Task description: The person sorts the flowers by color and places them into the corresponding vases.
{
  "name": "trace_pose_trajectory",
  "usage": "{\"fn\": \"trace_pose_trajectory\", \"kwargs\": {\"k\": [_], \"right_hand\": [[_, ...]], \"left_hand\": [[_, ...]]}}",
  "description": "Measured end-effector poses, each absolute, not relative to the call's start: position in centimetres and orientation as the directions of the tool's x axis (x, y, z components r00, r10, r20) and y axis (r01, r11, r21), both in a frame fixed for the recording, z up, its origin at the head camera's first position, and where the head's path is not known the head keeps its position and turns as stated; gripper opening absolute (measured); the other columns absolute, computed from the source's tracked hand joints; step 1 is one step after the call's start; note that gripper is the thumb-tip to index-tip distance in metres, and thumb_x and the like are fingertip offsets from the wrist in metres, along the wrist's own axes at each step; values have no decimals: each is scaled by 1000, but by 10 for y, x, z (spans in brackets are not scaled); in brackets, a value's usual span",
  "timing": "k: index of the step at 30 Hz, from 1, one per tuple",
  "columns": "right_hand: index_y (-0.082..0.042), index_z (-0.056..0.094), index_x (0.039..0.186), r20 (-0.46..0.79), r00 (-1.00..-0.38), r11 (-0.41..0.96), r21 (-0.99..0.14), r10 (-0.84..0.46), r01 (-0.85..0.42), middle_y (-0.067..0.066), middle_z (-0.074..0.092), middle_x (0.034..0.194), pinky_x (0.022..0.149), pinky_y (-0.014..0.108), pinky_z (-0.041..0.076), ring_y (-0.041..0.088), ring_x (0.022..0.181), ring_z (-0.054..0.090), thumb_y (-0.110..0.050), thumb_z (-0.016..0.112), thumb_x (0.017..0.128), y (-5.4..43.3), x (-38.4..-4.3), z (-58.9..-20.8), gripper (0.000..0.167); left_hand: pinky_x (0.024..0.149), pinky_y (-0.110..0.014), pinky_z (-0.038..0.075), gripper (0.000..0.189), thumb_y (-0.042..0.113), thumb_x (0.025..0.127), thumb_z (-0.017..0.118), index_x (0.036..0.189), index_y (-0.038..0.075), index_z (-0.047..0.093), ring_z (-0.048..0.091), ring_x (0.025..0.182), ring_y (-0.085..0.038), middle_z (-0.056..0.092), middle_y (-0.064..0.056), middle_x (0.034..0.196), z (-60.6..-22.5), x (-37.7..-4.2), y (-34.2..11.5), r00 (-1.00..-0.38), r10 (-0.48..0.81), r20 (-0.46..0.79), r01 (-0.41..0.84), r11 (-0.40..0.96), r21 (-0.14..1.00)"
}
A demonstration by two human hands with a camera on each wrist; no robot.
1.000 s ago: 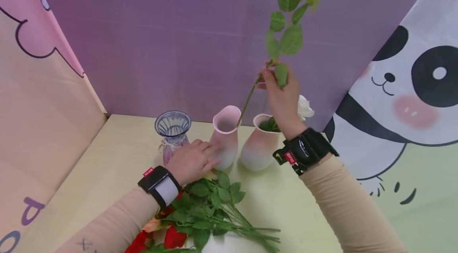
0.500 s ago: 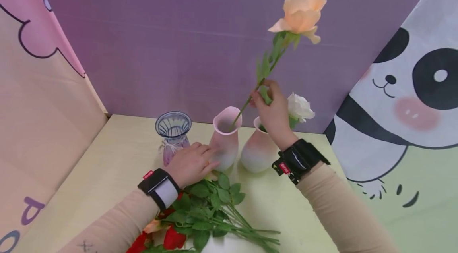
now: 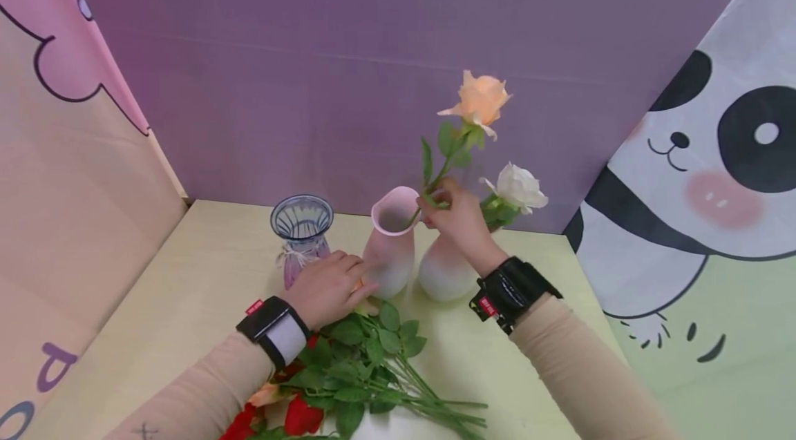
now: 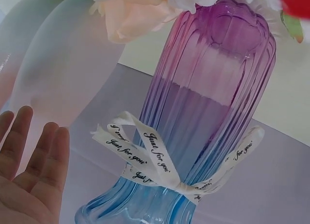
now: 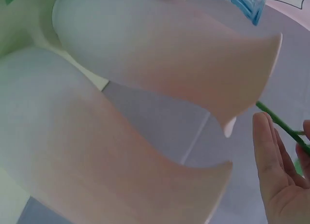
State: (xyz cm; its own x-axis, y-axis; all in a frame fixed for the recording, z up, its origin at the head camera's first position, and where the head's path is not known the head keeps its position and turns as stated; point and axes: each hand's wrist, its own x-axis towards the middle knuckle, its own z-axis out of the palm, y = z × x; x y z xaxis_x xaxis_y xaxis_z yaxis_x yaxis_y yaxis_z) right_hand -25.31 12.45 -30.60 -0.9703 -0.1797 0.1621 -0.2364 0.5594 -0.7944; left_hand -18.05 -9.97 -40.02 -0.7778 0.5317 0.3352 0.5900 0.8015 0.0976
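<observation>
Seeing the right hand (image 3: 459,217) pinch the peach rose (image 3: 480,101) by its stem (image 5: 285,127), probably for aim, with the end inside the middle vase (image 3: 392,259), we guess the left hand (image 3: 326,289), fingers extended, sits near-left to steady it.

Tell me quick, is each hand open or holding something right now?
Left hand: open, right by the middle pink-and-white vase; can't tell if touching.
Right hand: holding the peach rose by its stem.
</observation>
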Motion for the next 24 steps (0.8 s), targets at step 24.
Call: {"fn": "trace_pose_trajectory", "kwargs": {"k": [24], "right_hand": [[2,67,116,102,-979,564,-805,-174,-184,21,69,108,72,37,61,27,76,72,-15,63,96,123,-250,-326,26]], "left_hand": [[96,-44,53,42,41,98,58,121,6,69,64,113,-28,70,-10,117,-405,-176,-105,-817,490,304,550,821,153]]}}
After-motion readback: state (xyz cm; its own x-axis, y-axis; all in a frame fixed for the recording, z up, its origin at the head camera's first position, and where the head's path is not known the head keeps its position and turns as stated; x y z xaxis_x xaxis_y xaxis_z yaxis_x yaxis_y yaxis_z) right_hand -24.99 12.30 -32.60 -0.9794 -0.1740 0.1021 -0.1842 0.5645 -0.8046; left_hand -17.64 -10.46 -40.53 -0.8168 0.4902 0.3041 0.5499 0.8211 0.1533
